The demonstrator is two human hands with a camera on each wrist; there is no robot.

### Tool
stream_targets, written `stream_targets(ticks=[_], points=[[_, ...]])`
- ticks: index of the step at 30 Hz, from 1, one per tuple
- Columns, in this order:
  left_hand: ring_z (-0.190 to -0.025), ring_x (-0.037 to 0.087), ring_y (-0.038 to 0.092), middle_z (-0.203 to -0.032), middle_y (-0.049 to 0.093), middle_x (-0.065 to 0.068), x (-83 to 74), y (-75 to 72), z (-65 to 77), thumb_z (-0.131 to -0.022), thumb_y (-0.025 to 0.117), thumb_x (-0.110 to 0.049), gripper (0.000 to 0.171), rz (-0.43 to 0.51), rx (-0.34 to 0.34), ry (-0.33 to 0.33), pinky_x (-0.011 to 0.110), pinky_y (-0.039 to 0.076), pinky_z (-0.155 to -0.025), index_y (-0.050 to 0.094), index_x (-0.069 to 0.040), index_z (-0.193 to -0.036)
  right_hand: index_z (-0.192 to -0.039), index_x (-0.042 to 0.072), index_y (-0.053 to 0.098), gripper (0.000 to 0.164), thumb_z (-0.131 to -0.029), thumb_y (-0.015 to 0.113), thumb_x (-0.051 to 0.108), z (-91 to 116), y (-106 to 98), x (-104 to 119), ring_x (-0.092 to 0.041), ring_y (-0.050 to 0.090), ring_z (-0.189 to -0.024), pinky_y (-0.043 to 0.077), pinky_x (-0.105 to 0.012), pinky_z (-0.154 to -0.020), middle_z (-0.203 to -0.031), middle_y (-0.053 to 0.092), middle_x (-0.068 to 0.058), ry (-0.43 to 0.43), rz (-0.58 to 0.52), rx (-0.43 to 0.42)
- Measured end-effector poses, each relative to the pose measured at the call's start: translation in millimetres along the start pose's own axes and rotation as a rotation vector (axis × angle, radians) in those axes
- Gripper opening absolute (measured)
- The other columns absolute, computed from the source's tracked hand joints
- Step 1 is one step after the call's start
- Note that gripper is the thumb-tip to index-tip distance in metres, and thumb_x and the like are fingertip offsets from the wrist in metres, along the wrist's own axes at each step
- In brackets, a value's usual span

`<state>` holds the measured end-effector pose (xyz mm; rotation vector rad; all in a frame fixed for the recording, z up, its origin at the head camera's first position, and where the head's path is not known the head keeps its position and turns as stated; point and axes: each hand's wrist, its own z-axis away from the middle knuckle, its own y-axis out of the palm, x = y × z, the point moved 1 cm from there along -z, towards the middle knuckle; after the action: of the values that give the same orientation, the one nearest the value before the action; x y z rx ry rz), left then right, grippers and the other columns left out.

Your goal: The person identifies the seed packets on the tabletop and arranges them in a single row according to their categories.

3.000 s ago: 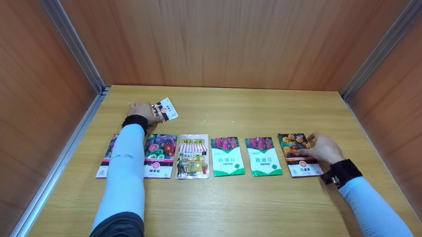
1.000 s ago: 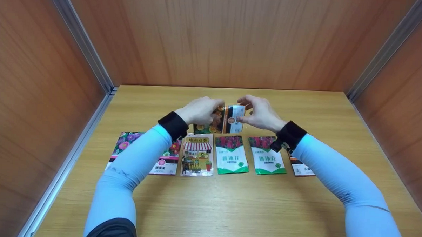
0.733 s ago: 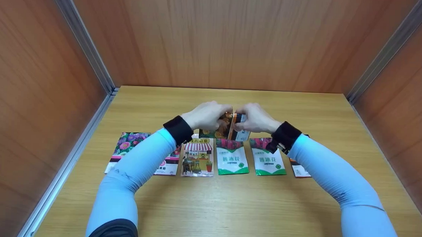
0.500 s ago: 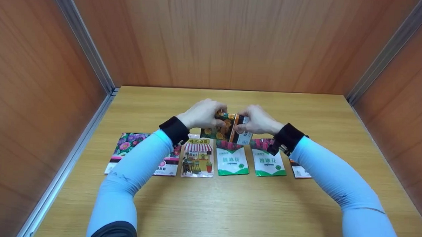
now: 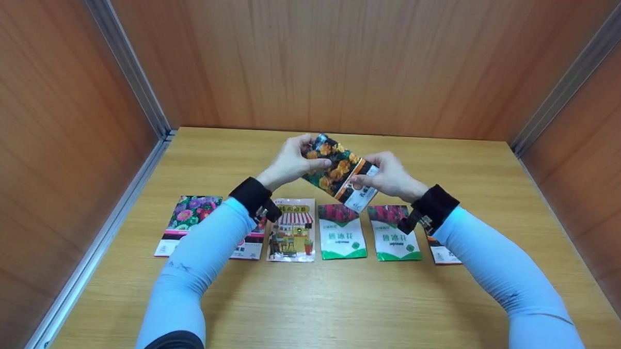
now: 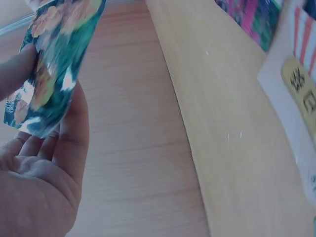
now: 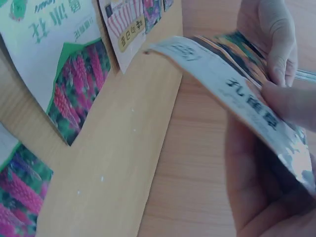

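Both hands hold one seed packet [image 5: 336,167] with orange flowers on black and a white end, tilted above the table's back half. My left hand [image 5: 290,161] pinches its flowered end, thumb on the front face. The right hand [image 5: 393,177] grips the white end, thumb on top and fingers behind. In the left wrist view, the flowered part of the packet [image 6: 61,64] lies between thumb and fingers. From the right wrist view, the white label of the packet [image 7: 237,91] bends slightly; the other hand [image 7: 276,34] is at its far end.
Below lies a row: a purple-and-pink flower packet [image 5: 193,211], a similar one [image 5: 248,249] mostly behind the left forearm, a striped-awning packet [image 5: 293,233], two green-and-white packets [image 5: 342,237] [image 5: 396,239], and an orange-flower packet [image 5: 444,254] partly covered. Wooden panels [image 5: 314,61] enclose the table.
The left hand brought the orange-flower packet from the back left to the middle. My right hand left the packet on the right and took its white end. The packet has since risen and tilted.
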<state>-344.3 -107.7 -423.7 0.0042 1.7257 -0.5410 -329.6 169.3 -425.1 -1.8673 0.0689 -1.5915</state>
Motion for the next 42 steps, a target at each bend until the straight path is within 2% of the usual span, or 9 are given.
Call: stream_targets(ticks=[6, 11, 14, 17, 21, 23, 32, 38, 42], points=[[-0.088, 0.016, 0.079, -0.107, 0.083, 0.005, 8.4, 8.9, 0.7, -0.102, 0.084, -0.013, 0.023, 0.269, -0.049, -0.121, 0.032, 0.068, -0.070, 0.076, -0.008, -0.123, -0.123, -0.009, 0.075, 0.026, -0.102, 0.080, 0.006, 6.0, 0.5, -5.5, -0.009, 0.078, -0.083, 0.065, -0.023, -0.076, -0.100, 0.084, -0.001, -0.013, -0.228, -0.106], [-0.083, 0.016, 0.080, -0.094, 0.082, -0.002, 14.0, 19.8, 4.0, -0.106, 0.079, -0.015, 0.003, 0.400, -0.020, -0.192, 0.031, 0.068, -0.076, 0.076, -0.013, -0.107, -0.134, -0.008, 0.068, 0.032, -0.107, 0.075, 0.008, 9.2, 2.3, -8.7, -0.009, 0.079, -0.090, 0.066, -0.024, -0.081, -0.104, 0.083, 0.005, -0.015, -0.354, -0.125], [-0.089, 0.017, 0.082, -0.102, 0.083, 0.001, 13.6, 27.9, 5.8, -0.109, 0.075, -0.017, 0.005, 0.407, 0.033, -0.208, 0.032, 0.069, -0.080, 0.076, -0.012, -0.107, -0.142, -0.005, 0.064, 0.038, -0.110, 0.073, 0.013, 10.1, 3.8, -9.8, -0.011, 0.081, -0.096, 0.068, -0.026, -0.086, -0.111, 0.082, 0.005, 0.000, -0.402, -0.116], [-0.097, 0.017, 0.082, -0.120, 0.083, 0.010, 10.5, 36.7, 7.2, -0.110, 0.074, -0.021, 0.019, 0.407, 0.067, -0.231, 0.035, 0.070, -0.087, 0.076, -0.009, -0.125, -0.148, -0.003, 0.061, 0.043, -0.111, 0.072, 0.015, 11.1, 5.0, -10.6, -0.012, 0.080, -0.100, 0.068, -0.027, -0.089, -0.116, 0.081, 0.004, 0.019, -0.424, -0.100], [-0.108, 0.019, 0.080, -0.141, 0.077, 0.018, 7.2, 48.6, 8.4, -0.110, 0.074, -0.022, 0.041, 0.412, 0.047, -0.240, 0.045, 0.069, -0.099, 0.067, -0.005, -0.148, -0.152, -0.002, 0.059, 0.047, -0.110, 0.072, 0.015, 12.6, 5.6, -11.1, -0.012, 0.078, -0.101, 0.067, -0.026, -0.091, -0.118, 0.079, 0.004, 0.046, -0.409, -0.073], [-0.110, 0.020, 0.080, -0.143, 0.076, 0.019, 7.1, 53.6, 9.8, -0.110, 0.074, -0.020, 0.043, 0.405, 0.036, -0.239, 0.048, 0.069, -0.100, 0.065, -0.006, -0.150, -0.152, -0.002, 0.059, 0.047, -0.110, 0.072, 0.015, 13.1, 4.6, -12.5, -0.012, 0.079, -0.099, 0.067, -0.026, -0.089, -0.116, 0.081, 0.004, 0.073, -0.409, -0.066], [-0.101, 0.019, 0.081, -0.130, 0.082, 0.016, 10.6, 69.2, 20.7, -0.109, 0.076, -0.018, 0.039, 0.313, 0.078, -0.277, 0.037, 0.071, -0.084, 0.070, -0.009, -0.146, -0.152, -0.003, 0.060, 0.047, -0.111, 0.072, 0.014, 21.2, -4.1, -24.9, -0.012, 0.083, -0.097, 0.068, -0.027, -0.089, -0.112, 0.085, 0.004, 0.190, -0.408, -0.033], [-0.075, 0.013, 0.077, -0.089, 0.078, 0.002, 18.2, 68.4, 28.2, -0.107, 0.075, -0.007, 0.004, 0.371, 0.049, -0.221, 0.032, 0.069, -0.069, 0.073, -0.007, -0.110, -0.154, -0.006, 0.058, 0.050, -0.110, 0.073, 0.012, 32.0, -13.9, -33.6, -0.010, 0.084, -0.097, 0.068, -0.026, -0.088, -0.116, 0.087, -0.001, 0.178, -0.414, -0.068], [-0.072, 0.014, 0.076, -0.084, 0.076, 0.002, 26.5, 57.3, 34.3, -0.109, 0.071, -0.008, 0.007, 0.380, 0.027, -0.204, 0.028, 0.067, -0.067, 0.073, -0.009, -0.103, -0.154, -0.006, 0.056, 0.049, -0.110, 0.072, 0.012, 43.1, -30.0, -42.9, -0.010, 0.084, -0.097, 0.068, -0.025, -0.087, -0.108, 0.087, 0.004, 0.203, -0.450, -0.130]])
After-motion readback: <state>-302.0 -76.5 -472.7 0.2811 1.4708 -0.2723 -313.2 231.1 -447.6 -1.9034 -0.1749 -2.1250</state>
